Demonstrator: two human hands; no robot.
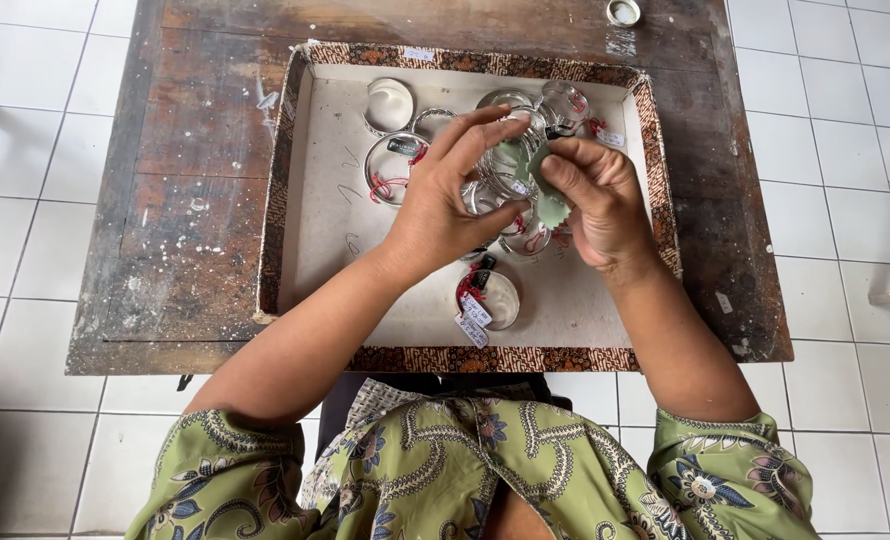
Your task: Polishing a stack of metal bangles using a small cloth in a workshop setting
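Head view: above the batik-edged tray (295,200), the left hand (445,215) is closed around a silver bangle (510,150), and the right hand (595,200) pinches a green polishing cloth (545,190) against it. Keeping the bangle steady and rubbing evenly would polish best.

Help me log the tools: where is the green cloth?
In the head view, the green cloth is pinched in the right hand, against the bangle in the left hand.

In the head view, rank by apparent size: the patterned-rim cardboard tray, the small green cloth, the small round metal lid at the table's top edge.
1. Patterned-rim cardboard tray
2. Small green cloth, partly hidden by the right hand
3. Small round metal lid
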